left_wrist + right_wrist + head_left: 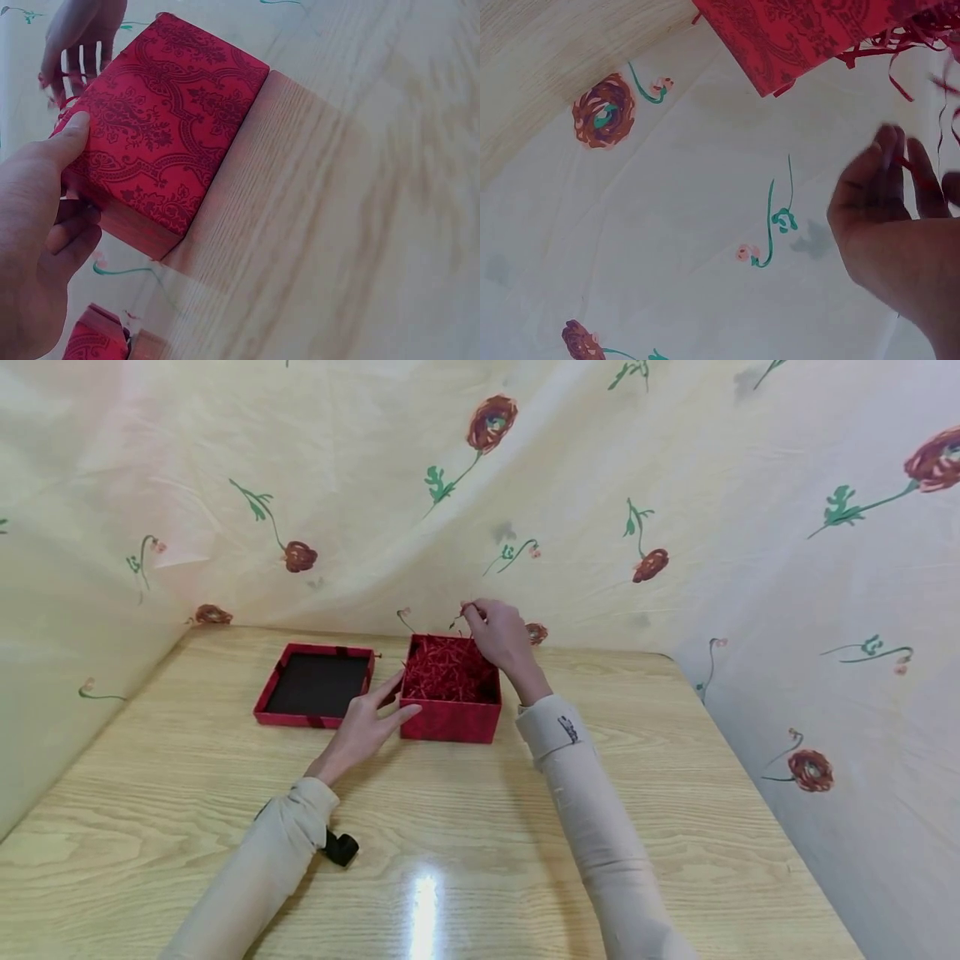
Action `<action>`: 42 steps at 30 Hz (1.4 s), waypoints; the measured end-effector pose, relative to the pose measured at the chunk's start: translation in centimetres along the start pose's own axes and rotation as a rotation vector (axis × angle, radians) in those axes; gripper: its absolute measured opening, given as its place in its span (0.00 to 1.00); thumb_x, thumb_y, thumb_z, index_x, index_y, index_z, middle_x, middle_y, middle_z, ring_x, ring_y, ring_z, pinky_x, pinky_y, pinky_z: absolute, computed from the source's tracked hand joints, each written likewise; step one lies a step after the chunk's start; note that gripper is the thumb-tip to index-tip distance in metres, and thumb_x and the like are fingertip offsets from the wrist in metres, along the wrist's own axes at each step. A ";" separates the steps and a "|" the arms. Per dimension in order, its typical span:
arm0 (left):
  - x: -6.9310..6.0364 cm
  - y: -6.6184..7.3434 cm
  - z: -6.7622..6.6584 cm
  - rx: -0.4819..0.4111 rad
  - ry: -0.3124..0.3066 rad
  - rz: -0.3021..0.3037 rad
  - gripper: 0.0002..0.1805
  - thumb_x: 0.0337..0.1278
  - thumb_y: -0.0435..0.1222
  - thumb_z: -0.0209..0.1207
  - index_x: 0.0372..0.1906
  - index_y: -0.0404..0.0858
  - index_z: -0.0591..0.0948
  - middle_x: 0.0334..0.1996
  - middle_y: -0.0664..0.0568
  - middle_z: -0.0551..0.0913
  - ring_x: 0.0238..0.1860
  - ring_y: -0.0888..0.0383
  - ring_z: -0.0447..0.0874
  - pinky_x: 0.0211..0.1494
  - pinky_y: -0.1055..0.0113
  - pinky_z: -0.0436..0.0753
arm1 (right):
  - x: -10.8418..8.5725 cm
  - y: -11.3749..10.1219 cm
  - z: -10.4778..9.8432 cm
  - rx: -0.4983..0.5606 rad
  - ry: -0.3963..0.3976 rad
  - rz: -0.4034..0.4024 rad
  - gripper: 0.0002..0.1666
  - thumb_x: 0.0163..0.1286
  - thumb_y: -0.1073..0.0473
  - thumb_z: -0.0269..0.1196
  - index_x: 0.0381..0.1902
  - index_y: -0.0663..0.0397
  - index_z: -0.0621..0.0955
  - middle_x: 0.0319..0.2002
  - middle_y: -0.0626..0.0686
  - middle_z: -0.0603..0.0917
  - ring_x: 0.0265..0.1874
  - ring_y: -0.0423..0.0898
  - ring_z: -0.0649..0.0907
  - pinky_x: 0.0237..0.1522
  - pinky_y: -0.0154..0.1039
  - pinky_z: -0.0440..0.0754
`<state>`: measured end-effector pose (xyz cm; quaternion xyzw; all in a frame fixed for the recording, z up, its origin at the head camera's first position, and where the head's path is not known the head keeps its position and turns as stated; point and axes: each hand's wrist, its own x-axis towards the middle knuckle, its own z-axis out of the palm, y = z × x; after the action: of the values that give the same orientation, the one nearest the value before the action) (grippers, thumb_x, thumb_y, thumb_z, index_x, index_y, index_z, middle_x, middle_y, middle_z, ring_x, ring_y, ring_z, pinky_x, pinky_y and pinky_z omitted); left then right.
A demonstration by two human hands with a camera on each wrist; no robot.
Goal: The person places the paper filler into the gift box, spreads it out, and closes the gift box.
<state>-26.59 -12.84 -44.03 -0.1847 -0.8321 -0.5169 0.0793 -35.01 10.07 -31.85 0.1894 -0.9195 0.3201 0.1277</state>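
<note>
1. Left hand (363,727) has the near left corner of the red gift box (450,721): thumb flat on the front wall, the other fingers round the left side.
2. Right hand (501,631) is up over the back right part of the box, well apart from the left one. Fingertips are pinched together on a thin red paper strand (913,170); the right wrist view is kinda blurry there, so I can't tell if it's one strand or a few.
3. The box itself is pretty fancy. Bright red covering, darker red damask-style print, all scrolls and flowers, best seen on the front wall in the left wrist view. Squared-off shape, crisp edges, sitting upright toward the far side of the table, top open.
4. Inside it's loaded with red shredded paper (447,668), a crinkly tangle up around the rim. A few loose bits poke over the edge, and a dark inner wall shows on the right.
5. Just left of the box is the matching lid (288,721), lying inside-up: red rim, flat black interior, dark bands crossing the rim front and back.
6. All of it's on a light wood-grain table (450,810), with a glare streak near the front.
7. Pale floral cloth (375,485) hangs behind, brownish-red blooms with green stems. Both sleeves (600,827) are beige.
</note>
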 end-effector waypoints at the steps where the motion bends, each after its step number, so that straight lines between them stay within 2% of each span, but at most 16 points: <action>1: 0.0 0.0 0.0 0.000 -0.002 0.001 0.41 0.73 0.48 0.63 0.82 0.40 0.61 0.78 0.40 0.61 0.75 0.41 0.62 0.70 0.42 0.70 | 0.0 0.1 0.1 -0.027 -0.069 -0.005 0.20 0.84 0.53 0.53 0.47 0.58 0.88 0.28 0.55 0.80 0.24 0.49 0.75 0.30 0.42 0.73; 3: 0.0 0.0 0.0 -0.002 -0.006 -0.001 0.41 0.73 0.48 0.63 0.82 0.40 0.60 0.78 0.40 0.61 0.76 0.41 0.62 0.70 0.42 0.70 | -0.1 0.3 0.2 -0.092 -0.243 -0.023 0.20 0.84 0.53 0.53 0.53 0.60 0.85 0.36 0.57 0.83 0.33 0.50 0.80 0.39 0.45 0.78; 5: 0.0 0.0 0.0 -0.004 -0.012 -0.003 0.41 0.73 0.48 0.63 0.82 0.40 0.60 0.78 0.41 0.61 0.76 0.42 0.62 0.70 0.42 0.70 | -0.3 0.4 0.3 -0.149 -0.397 -0.043 0.22 0.84 0.53 0.53 0.62 0.61 0.81 0.50 0.59 0.84 0.48 0.52 0.82 0.54 0.47 0.79; 7: 0.0 0.0 0.0 -0.006 -0.015 -0.004 0.41 0.73 0.48 0.63 0.82 0.40 0.60 0.78 0.42 0.61 0.76 0.42 0.62 0.70 0.42 0.70 | -0.5 0.2 0.4 -0.179 -0.472 -0.054 0.25 0.83 0.52 0.54 0.69 0.62 0.76 0.61 0.60 0.81 0.59 0.53 0.79 0.64 0.49 0.75; 9: 0.0 0.0 0.0 -0.006 -0.015 -0.003 0.41 0.73 0.48 0.63 0.82 0.41 0.60 0.78 0.43 0.61 0.76 0.42 0.62 0.70 0.42 0.70 | -0.7 -0.2 0.5 -0.205 -0.466 -0.059 0.28 0.83 0.51 0.54 0.72 0.61 0.74 0.66 0.62 0.77 0.65 0.56 0.77 0.67 0.52 0.72; 13: 0.1 0.1 -0.1 0.001 -0.009 -0.005 0.41 0.72 0.49 0.63 0.82 0.41 0.61 0.78 0.43 0.62 0.75 0.42 0.64 0.70 0.43 0.70 | -1.4 -0.9 1.2 -0.255 -0.415 -0.115 0.33 0.82 0.44 0.56 0.76 0.56 0.71 0.71 0.64 0.71 0.69 0.60 0.72 0.70 0.56 0.69; 17: 0.2 0.1 -0.1 0.007 -0.006 -0.015 0.41 0.72 0.49 0.63 0.82 0.41 0.61 0.77 0.42 0.63 0.75 0.41 0.64 0.70 0.42 0.70 | -1.7 -0.8 2.5 -0.250 -0.498 -0.152 0.38 0.80 0.41 0.58 0.79 0.53 0.68 0.76 0.64 0.66 0.74 0.62 0.65 0.72 0.59 0.64; 20: 0.2 0.0 -0.1 0.009 -0.011 -0.022 0.42 0.72 0.49 0.63 0.82 0.39 0.60 0.77 0.42 0.63 0.75 0.41 0.64 0.71 0.42 0.69 | -1.4 -0.1 3.5 -0.225 -0.570 -0.123 0.39 0.80 0.42 0.58 0.80 0.54 0.66 0.77 0.63 0.64 0.75 0.60 0.64 0.74 0.57 0.63; 24: 0.1 0.0 0.0 0.013 -0.010 -0.027 0.41 0.73 0.48 0.63 0.82 0.38 0.61 0.77 0.40 0.64 0.73 0.40 0.66 0.70 0.42 0.71 | -1.0 0.8 4.5 -0.242 -0.648 -0.076 0.39 0.81 0.41 0.56 0.81 0.53 0.64 0.78 0.62 0.63 0.76 0.57 0.63 0.75 0.53 0.62; 28: 0.0 0.1 -0.1 0.008 -0.002 -0.023 0.41 0.73 0.48 0.63 0.81 0.39 0.61 0.77 0.41 0.64 0.74 0.41 0.66 0.70 0.43 0.71 | -0.6 0.5 5.2 -0.296 -0.715 -0.028 0.39 0.83 0.41 0.54 0.82 0.51 0.61 0.79 0.61 0.61 0.78 0.58 0.61 0.75 0.55 0.60; 31: 0.0 0.1 -0.1 0.000 -0.006 -0.023 0.41 0.73 0.47 0.63 0.81 0.38 0.61 0.78 0.41 0.63 0.75 0.41 0.63 0.71 0.42 0.69 | -0.5 0.2 5.5 -0.319 -0.765 0.039 0.39 0.83 0.42 0.52 0.83 0.47 0.59 0.80 0.61 0.58 0.79 0.60 0.56 0.76 0.58 0.56; 35: 0.0 0.1 -0.1 0.003 -0.006 -0.028 0.41 0.72 0.47 0.63 0.81 0.38 0.61 0.77 0.41 0.63 0.76 0.41 0.62 0.71 0.42 0.68 | -0.4 0.7 6.3 -0.335 -0.794 0.108 0.40 0.83 0.41 0.51 0.85 0.44 0.54 0.82 0.58 0.53 0.80 0.61 0.49 0.77 0.60 0.51; 37: 0.0 0.2 -0.1 0.008 -0.003 -0.025 0.41 0.72 0.47 0.64 0.81 0.38 0.61 0.77 0.40 0.63 0.76 0.41 0.62 0.72 0.41 0.68 | -0.4 1.0 6.7 -0.351 -0.795 0.115 0.41 0.84 0.40 0.50 0.85 0.44 0.52 0.82 0.58 0.51 0.81 0.61 0.48 0.77 0.61 0.51; 40: -0.1 0.2 0.0 0.014 0.001 -0.024 0.41 0.72 0.48 0.64 0.81 0.37 0.61 0.70 0.34 0.73 0.76 0.40 0.62 0.71 0.41 0.68 | -0.5 1.3 7.0 -0.363 -0.790 0.121 0.41 0.84 0.40 0.49 0.85 0.43 0.50 0.83 0.57 0.50 0.81 0.60 0.47 0.77 0.62 0.50; 42: -0.1 0.2 0.0 0.019 0.003 -0.023 0.42 0.72 0.47 0.64 0.81 0.37 0.61 0.67 0.32 0.75 0.75 0.39 0.63 0.71 0.40 0.68 | -0.6 1.3 7.1 -0.361 -0.788 0.117 0.42 0.84 0.40 0.49 0.85 0.43 0.49 0.82 0.58 0.50 0.81 0.60 0.47 0.77 0.62 0.50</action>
<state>-26.38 -12.76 -43.87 -0.1733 -0.8390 -0.5100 0.0764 -35.86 6.67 -38.19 0.2190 -0.9484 0.0641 -0.2199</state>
